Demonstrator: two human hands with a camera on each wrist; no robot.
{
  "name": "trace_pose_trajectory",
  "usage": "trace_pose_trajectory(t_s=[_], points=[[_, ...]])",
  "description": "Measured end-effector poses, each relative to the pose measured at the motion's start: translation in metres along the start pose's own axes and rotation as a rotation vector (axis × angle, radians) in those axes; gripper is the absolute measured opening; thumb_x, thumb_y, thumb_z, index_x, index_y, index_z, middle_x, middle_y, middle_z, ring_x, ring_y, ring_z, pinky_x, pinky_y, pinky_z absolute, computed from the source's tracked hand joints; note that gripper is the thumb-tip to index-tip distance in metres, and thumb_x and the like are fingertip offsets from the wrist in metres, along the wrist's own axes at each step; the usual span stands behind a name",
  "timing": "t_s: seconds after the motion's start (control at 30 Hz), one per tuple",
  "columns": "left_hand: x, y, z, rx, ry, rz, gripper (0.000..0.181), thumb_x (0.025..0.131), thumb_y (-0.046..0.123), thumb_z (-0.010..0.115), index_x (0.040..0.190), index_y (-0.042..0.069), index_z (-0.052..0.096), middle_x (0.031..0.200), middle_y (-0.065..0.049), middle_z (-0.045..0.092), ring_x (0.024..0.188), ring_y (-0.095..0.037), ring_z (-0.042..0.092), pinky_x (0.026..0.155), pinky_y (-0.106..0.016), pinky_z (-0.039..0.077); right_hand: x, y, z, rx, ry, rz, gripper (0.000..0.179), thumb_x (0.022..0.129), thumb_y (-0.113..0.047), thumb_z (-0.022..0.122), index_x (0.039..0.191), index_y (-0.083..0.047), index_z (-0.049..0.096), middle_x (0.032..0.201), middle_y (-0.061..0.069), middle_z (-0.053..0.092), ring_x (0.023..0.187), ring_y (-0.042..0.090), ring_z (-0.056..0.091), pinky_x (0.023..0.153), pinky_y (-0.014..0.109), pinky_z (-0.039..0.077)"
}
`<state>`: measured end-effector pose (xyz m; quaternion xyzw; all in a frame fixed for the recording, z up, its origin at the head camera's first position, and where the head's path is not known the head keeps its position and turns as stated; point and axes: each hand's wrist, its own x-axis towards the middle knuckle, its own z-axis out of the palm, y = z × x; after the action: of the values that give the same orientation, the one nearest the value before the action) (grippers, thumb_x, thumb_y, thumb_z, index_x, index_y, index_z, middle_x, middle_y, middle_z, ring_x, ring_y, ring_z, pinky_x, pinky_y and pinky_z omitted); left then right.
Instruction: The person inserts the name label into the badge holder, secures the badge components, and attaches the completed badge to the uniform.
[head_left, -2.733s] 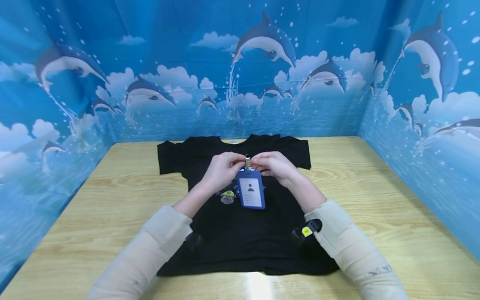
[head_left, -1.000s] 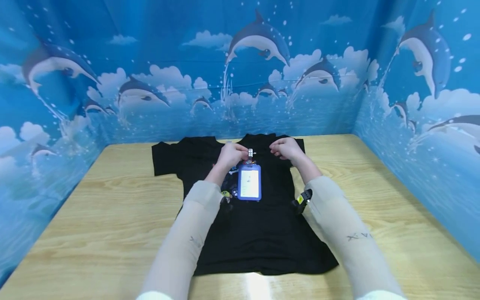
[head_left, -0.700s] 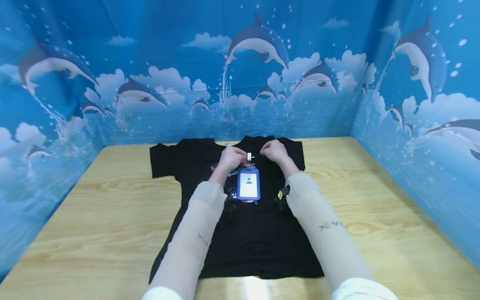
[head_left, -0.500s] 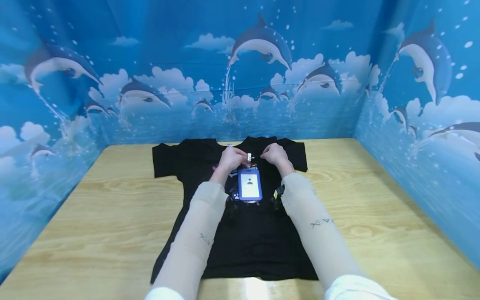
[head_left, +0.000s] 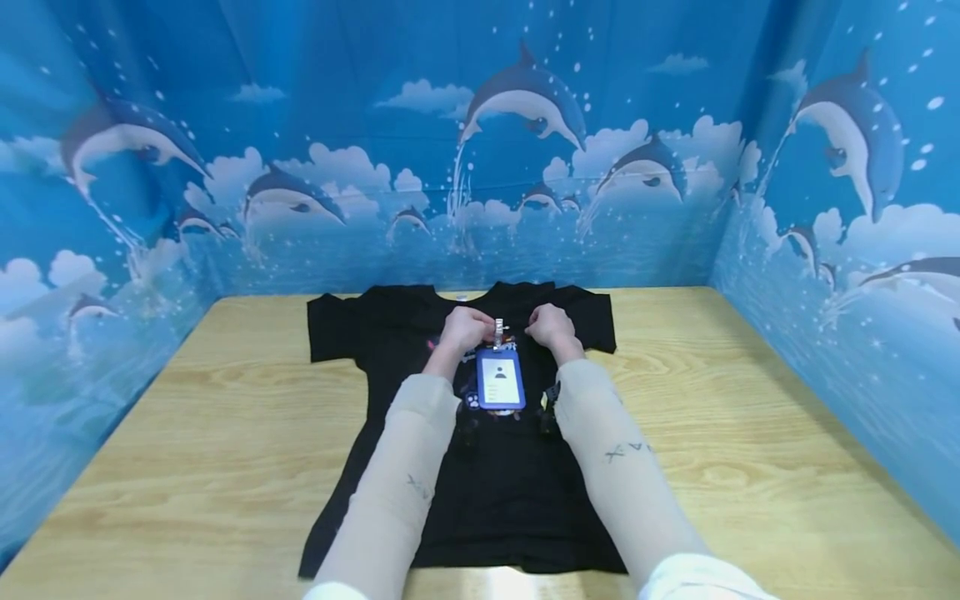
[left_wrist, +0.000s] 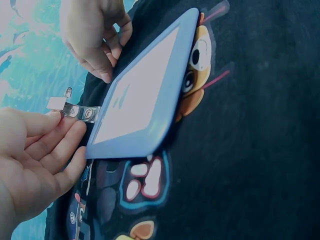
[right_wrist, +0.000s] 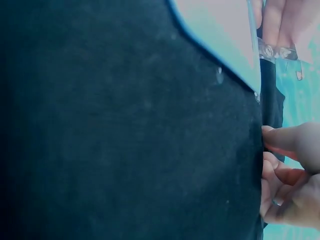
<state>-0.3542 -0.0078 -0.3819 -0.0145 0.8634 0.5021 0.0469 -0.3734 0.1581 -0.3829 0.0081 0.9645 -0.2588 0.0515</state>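
A black T-shirt (head_left: 525,483) with a cartoon print lies spread on the table, neck at the far side. Above its chest, my left hand (head_left: 465,327) pinches the metal clip (head_left: 498,331) and clear strap of a blue badge holder (head_left: 501,379). The holder, with a white card inside, hangs over the print; in the left wrist view it is tilted and a small pin (left_wrist: 68,93) stands out from the clip. To the right of the badge, my right hand (head_left: 550,327) pinches the shirt cloth between thumb and fingers, as the right wrist view also shows.
The wooden table (head_left: 210,433) extends on both sides of the shirt. A blue curtain (head_left: 345,150) printed with dolphins stands along the back, left and right edges. Both wrists wear dark camera straps.
Earlier both hands were at the clip. The right hand let go, moved off to the right, then came back left to grip the shirt cloth. The left hand keeps hold of the clip.
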Motion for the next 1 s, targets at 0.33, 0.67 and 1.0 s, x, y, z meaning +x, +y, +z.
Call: trace_pose_trajectory(t_s=[0.33,0.67,1.0], points=[[-0.0037,0.0019,0.0053,-0.074,-0.018,-0.006,0.017,0.087,0.005,0.058,0.096,0.000,0.071,0.082,-0.010,0.070,0.073,-0.014,0.067,0.069,-0.025,0.049,0.0014,0.0008,0.0037,-0.038,0.042,-0.016,0.014,0.090,-0.012,0.052,0.087,-0.005,0.063,0.089,0.010,0.060,0.079,0.024,0.055,0.072,0.037,0.044],[-0.0008,0.0022,0.0032,-0.072,-0.023,-0.010,0.017,0.088,0.007,0.059,0.097,0.000,0.071,0.083,-0.009,0.069,0.074,-0.015,0.067,0.069,-0.026,0.049,0.0028,-0.0001,-0.0021,0.051,0.042,0.012,0.028,0.093,-0.016,0.051,0.067,-0.007,0.051,0.061,0.003,0.043,0.059,0.019,0.045,0.059,0.031,0.038],[-0.0012,0.0012,0.0047,-0.102,-0.036,-0.029,0.017,0.089,0.008,0.057,0.097,0.001,0.070,0.083,-0.009,0.069,0.074,-0.015,0.066,0.069,-0.027,0.048,0.0025,-0.0001,-0.0013,0.150,0.007,0.005,0.022,0.092,-0.014,0.056,0.111,-0.007,0.063,0.116,0.012,0.058,0.101,0.027,0.052,0.088,0.043,0.042]])
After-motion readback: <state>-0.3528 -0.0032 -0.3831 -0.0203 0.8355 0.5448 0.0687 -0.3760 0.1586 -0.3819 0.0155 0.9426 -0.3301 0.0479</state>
